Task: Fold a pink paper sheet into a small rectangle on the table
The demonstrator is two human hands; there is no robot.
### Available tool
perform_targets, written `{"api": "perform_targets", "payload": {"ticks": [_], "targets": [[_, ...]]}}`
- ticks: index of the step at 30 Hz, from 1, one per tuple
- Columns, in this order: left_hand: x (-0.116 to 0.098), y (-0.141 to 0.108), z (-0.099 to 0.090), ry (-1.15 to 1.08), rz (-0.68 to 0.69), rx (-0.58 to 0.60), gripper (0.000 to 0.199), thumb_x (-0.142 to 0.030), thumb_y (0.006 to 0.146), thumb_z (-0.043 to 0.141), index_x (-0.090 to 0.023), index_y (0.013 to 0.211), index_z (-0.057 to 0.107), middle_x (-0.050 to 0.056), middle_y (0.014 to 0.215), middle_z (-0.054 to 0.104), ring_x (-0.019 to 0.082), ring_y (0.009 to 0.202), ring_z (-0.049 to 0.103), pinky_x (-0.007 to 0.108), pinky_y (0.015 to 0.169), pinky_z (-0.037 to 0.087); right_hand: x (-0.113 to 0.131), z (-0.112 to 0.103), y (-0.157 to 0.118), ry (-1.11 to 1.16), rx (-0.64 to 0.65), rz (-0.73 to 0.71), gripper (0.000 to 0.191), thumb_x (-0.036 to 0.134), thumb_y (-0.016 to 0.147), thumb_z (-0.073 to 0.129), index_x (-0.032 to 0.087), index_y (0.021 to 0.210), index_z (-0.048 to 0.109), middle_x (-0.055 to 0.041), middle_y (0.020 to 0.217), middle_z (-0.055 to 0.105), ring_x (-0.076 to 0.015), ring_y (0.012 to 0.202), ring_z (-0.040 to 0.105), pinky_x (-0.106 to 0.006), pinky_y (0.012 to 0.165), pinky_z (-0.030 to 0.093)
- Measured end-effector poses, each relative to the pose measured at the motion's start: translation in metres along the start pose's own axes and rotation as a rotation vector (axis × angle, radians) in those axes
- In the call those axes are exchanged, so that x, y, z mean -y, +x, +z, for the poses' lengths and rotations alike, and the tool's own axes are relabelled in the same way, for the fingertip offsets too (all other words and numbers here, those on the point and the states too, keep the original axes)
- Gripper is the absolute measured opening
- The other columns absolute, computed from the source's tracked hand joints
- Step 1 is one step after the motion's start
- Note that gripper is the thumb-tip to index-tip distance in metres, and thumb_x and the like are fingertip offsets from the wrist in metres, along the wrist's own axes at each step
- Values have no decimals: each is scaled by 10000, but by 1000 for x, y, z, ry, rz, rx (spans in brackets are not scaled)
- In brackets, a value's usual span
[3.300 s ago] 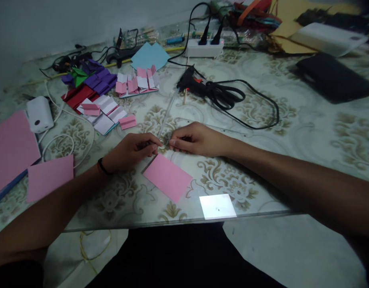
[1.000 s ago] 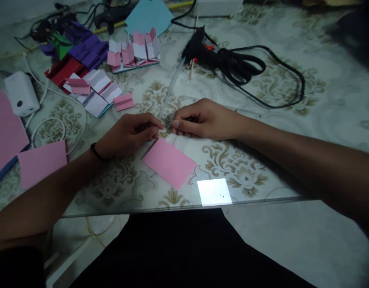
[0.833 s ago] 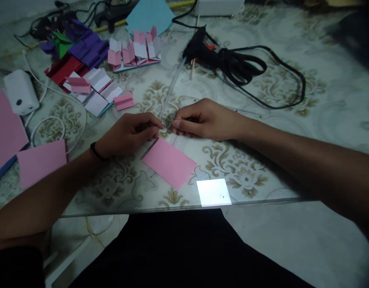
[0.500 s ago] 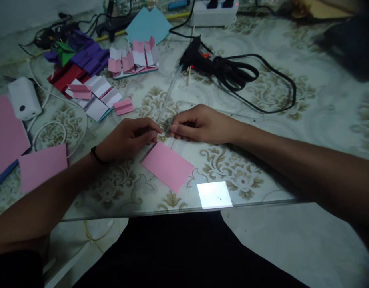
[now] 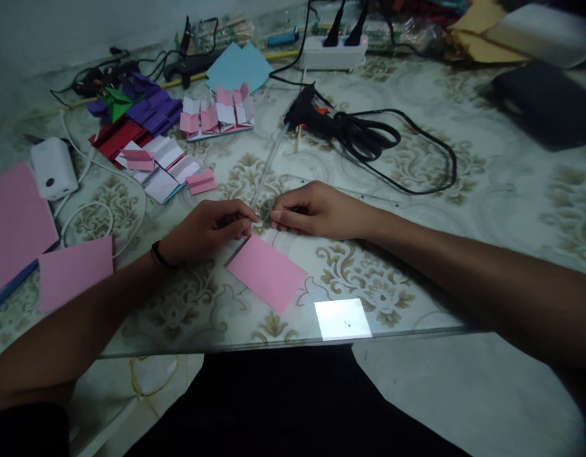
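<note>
My left hand (image 5: 207,230) rests on the table with thumb and fingertips pinched together, its wrist in a dark band. Facing it, my right hand (image 5: 316,211) has its fingers curled and pressed to the thumb. A narrow gap parts the two sets of fingertips, and anything within them is hidden or too small to make out. Just below the hands a pink paper rectangle (image 5: 268,273) lies flat, its upper corner close to my left fingertips. Beyond them, a clear glue stick (image 5: 268,166) runs out of a black glue gun (image 5: 308,113).
Folded pink-and-white paper pieces (image 5: 216,115), purple folded paper (image 5: 152,105) and blue paper sheets (image 5: 238,66) lie at the back left. A white power strip (image 5: 333,53) sits behind. Left are a white charger-like device (image 5: 53,169) with cable and pink sheets (image 5: 16,222). A dark flat object (image 5: 545,105) lies right.
The camera view has tilted up slightly, so everything sits a little lower and more of the back shows. My hands keep nearly the same pose over the table.
</note>
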State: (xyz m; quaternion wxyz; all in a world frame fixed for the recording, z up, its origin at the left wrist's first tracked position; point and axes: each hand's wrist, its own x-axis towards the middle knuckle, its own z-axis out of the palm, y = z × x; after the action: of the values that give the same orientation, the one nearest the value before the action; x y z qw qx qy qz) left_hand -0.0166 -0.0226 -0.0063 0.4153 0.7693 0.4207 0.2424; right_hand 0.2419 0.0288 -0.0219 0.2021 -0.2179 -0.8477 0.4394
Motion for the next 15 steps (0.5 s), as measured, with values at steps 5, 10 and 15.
{"api": "perform_targets", "payload": {"ticks": [5,10,15], "targets": [[0,0,0,-1,-5,3,175,-268,980,626,-158,1050,743,16,798,750,104,661,654,185,618,498,1,0,0,5,-1,-9,364,401,1019,561,113,865,724,-17,707,681,-95,626,547,-220,613,403],[2,0,0,5,-13,2,187,-291,985,627,-163,1057,743,18,799,751,110,664,656,194,622,502,2,0,0,-3,0,-2,364,390,1022,545,113,869,726,-15,704,680,-93,614,540,-219,600,399],[1,0,0,16,2,-1,183,-296,991,626,-167,1047,742,22,796,754,110,661,660,194,622,500,2,0,0,6,-5,-2,355,386,1018,561,114,862,728,-15,702,680,-93,617,551,-219,608,410]]}}
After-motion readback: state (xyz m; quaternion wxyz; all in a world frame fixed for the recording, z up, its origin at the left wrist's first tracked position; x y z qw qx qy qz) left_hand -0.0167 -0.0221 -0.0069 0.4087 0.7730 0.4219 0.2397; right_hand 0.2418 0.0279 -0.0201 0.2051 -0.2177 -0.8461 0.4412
